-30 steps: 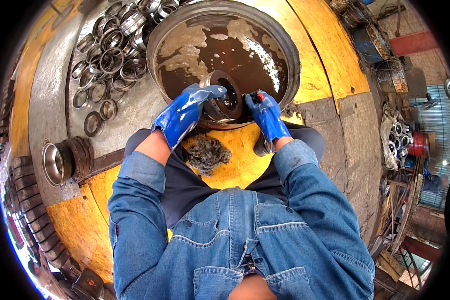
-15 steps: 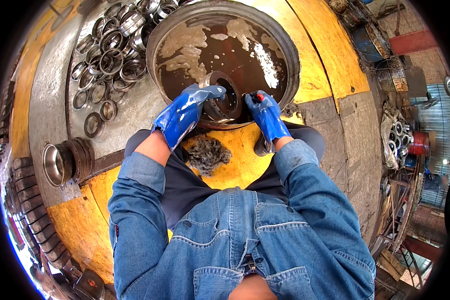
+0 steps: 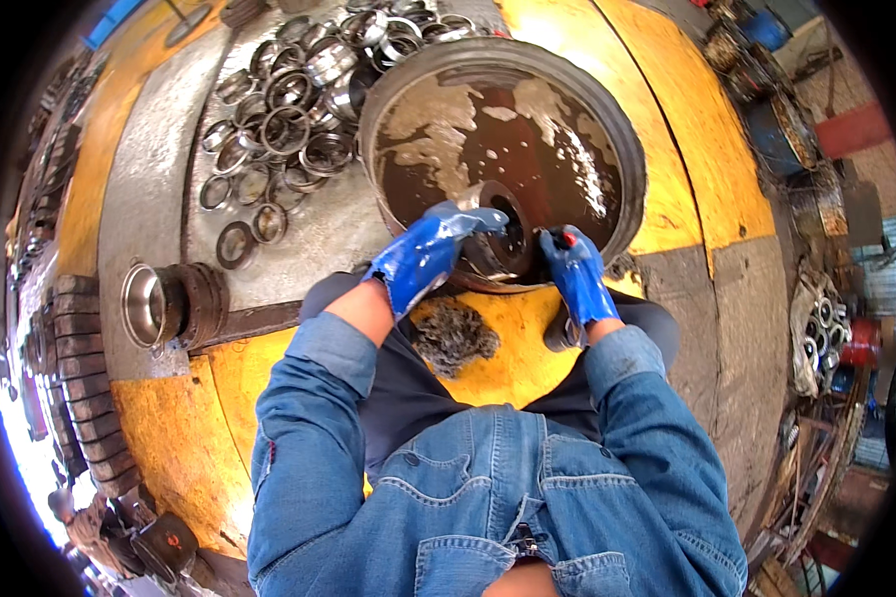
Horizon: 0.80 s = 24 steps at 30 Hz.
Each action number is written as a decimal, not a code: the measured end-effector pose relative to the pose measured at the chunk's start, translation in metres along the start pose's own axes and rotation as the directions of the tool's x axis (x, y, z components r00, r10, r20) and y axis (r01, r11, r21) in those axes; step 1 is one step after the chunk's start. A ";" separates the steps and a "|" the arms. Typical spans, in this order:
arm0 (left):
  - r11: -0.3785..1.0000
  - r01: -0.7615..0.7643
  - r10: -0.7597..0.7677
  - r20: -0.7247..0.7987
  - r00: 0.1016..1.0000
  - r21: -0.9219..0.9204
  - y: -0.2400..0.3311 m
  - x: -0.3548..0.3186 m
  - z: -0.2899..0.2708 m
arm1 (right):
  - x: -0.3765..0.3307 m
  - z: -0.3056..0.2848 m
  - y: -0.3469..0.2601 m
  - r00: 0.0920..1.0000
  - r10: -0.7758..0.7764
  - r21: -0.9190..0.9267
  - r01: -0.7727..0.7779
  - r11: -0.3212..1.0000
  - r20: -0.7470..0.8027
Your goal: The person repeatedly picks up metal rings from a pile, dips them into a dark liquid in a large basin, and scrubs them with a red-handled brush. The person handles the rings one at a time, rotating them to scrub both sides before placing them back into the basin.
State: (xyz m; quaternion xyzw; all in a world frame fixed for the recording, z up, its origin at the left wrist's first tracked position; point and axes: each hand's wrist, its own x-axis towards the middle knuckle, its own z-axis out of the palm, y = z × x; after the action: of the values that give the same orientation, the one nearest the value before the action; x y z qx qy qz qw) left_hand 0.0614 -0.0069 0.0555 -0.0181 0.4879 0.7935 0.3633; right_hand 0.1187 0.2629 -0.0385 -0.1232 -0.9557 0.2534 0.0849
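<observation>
A thick metal ring (image 3: 484,263) leans tilted at the near side of a round basin (image 3: 631,139) of murky brown liquid (image 3: 513,164). My left hand (image 3: 423,257), in a wet blue rubber glove, grips the ring's left side, with the thumb over its upper edge. Just right of the ring, my right hand (image 3: 577,274), gloved the same way, is closed round a small object with a red part (image 3: 565,239). Most of that object is hidden by the fingers, so its kind does not show.
Many loose metal rings (image 3: 287,129) lie heaped left of the basin. A row of stacked rings (image 3: 201,301) and a shiny metal cup-shaped part (image 3: 153,305) stand nearer on the left. A grey clump of shavings or fibre (image 3: 454,338) lies between my legs on the yellow floor (image 3: 503,373).
The whole scene has shifted right and slightly down in the view. Both hands keep their places, the left on the ring and the right beside it.
</observation>
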 end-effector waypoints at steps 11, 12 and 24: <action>0.993 -0.033 0.033 0.000 0.999 0.111 -0.005 0.000 -0.004 | -0.001 -0.004 -0.004 0.998 0.029 0.049 -0.032 0.998 0.050; 0.990 -0.075 0.072 0.030 0.997 0.118 -0.006 0.000 -0.007 | -0.001 -0.007 -0.008 0.998 0.033 0.039 -0.036 0.999 0.053; 0.752 -0.434 0.516 -0.034 0.856 0.497 0.086 0.004 -0.023 | -0.004 -0.001 -0.007 0.999 0.030 0.018 -0.029 0.999 -0.038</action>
State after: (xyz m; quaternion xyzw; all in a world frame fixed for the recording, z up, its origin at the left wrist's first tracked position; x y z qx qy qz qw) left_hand 0.0000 -0.0457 0.1076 0.1287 0.6832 0.7119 0.0995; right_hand 0.1216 0.2563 -0.0340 -0.1415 -0.9498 0.2604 0.1006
